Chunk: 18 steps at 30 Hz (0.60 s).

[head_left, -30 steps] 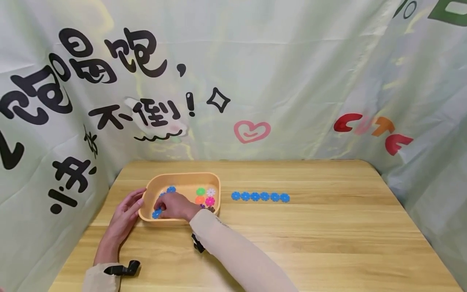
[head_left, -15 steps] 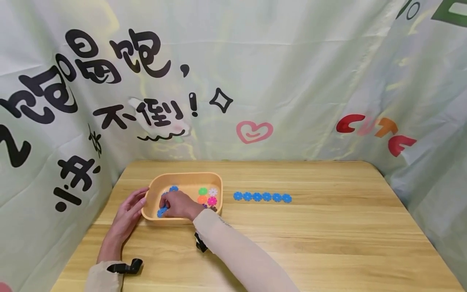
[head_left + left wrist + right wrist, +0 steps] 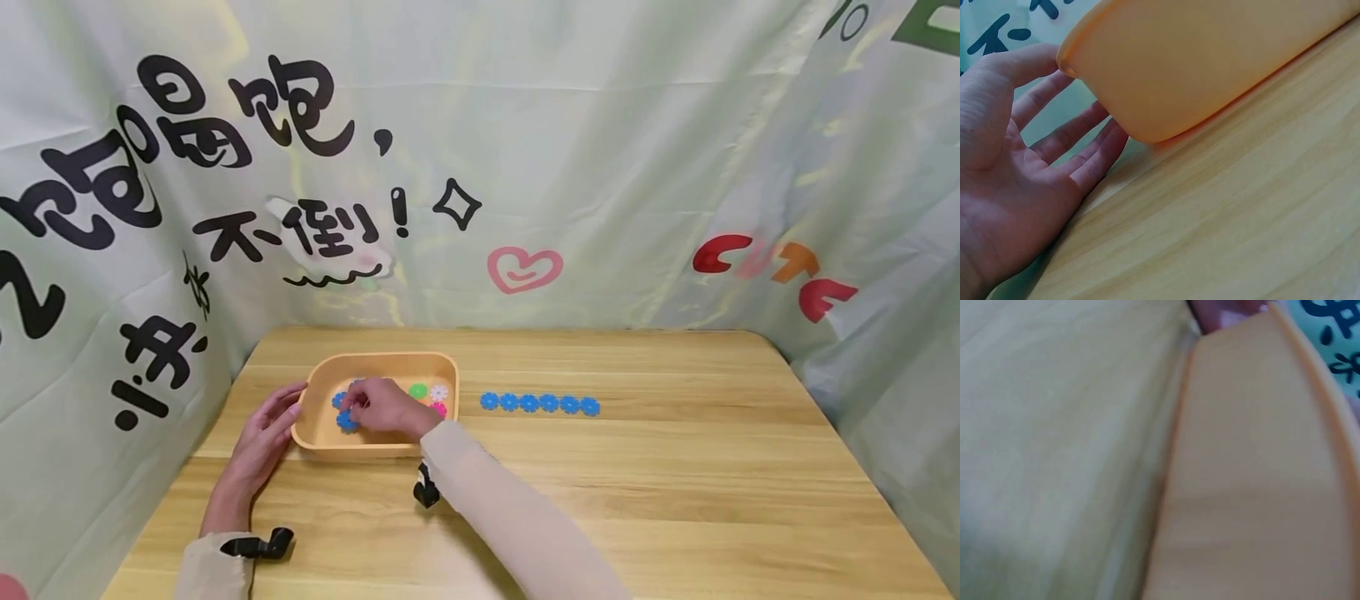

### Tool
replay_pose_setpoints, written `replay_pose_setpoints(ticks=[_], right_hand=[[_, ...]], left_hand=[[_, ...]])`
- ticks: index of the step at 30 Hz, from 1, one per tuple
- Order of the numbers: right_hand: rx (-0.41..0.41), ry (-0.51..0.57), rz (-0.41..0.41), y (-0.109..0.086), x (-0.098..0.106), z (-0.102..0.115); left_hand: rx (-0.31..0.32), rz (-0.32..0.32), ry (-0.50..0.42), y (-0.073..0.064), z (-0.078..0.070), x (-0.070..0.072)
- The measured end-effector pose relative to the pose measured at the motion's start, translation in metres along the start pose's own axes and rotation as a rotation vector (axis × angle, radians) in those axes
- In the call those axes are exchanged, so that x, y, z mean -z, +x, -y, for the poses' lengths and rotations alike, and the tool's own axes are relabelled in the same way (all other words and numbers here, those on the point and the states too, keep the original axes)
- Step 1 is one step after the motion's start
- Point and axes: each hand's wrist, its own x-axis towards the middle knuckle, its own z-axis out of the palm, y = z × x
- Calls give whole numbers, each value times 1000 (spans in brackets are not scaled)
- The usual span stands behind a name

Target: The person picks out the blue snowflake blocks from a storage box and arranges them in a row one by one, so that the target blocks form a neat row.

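The right hand reaches into the orange tray, its fingers bent downward over some blue flower-shaped pieces in the left part of the tray. The fingertips are right at these pieces, but whether they pinch 1 of them I cannot tell; the right wrist view shows mostly the tray's outer wall, blurred. The left hand has its fingers spread and fairly straight, touching the tray's left end: in the left wrist view the thumb lies at the rim and other fingers meet the wall below it.

In the tray's right part lie 1 green piece, 1 white piece and 1 bright pink piece, the last partly covered. To the right of the tray, a row of 6 blue pieces lies on the wooden worktop. Both arms wear beige sleeves. Behind hangs a pale curtain printed with black characters, a pink heart and the coloured letters "CUTE".
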Motion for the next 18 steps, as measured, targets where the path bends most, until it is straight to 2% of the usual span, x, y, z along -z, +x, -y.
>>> replay_pose_setpoints(ticks=[4,11,18], right_hand=[[5,46,-29,-9,17,1],[-9,215,-47,-21,33,2],[35,174,-50,-37,44,2]], left_hand=[[5,1,6,1,-2,-1],[20,-14,21,1,-7,-2],[21,-11,27,0,-4,-3]])
